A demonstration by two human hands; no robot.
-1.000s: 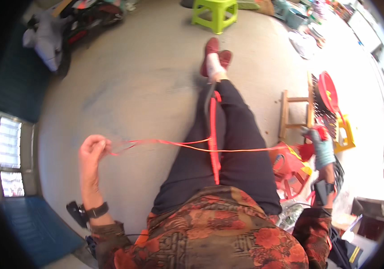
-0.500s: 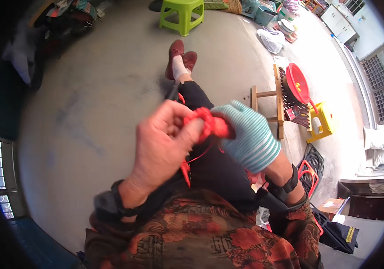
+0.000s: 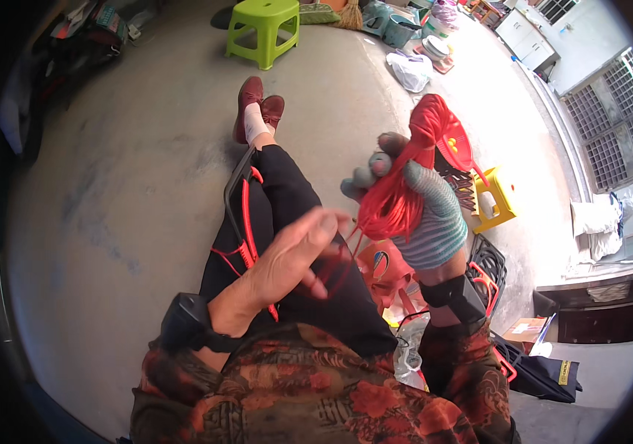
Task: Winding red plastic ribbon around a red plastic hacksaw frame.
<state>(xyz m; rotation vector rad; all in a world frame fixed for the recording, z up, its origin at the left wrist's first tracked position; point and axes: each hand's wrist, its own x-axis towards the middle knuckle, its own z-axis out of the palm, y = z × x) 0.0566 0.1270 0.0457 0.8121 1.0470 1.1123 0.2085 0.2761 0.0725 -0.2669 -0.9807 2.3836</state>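
We see the gloved right hand (image 3: 435, 214) wrapped round a red cord bundle (image 3: 396, 203) above the lap, presumably to keep its loops together; whether the bare left hand (image 3: 283, 259), blurred with fingers extended, pinches any cord, we cannot tell. The black-and-red frame (image 3: 246, 214) rests along the legs (image 3: 294, 189), perhaps for support. Leftward, broad floor (image 3: 131, 177) gives us room; rightward (the tighter side) stand a red basket (image 3: 458, 149) and yellow stool (image 3: 506, 198).
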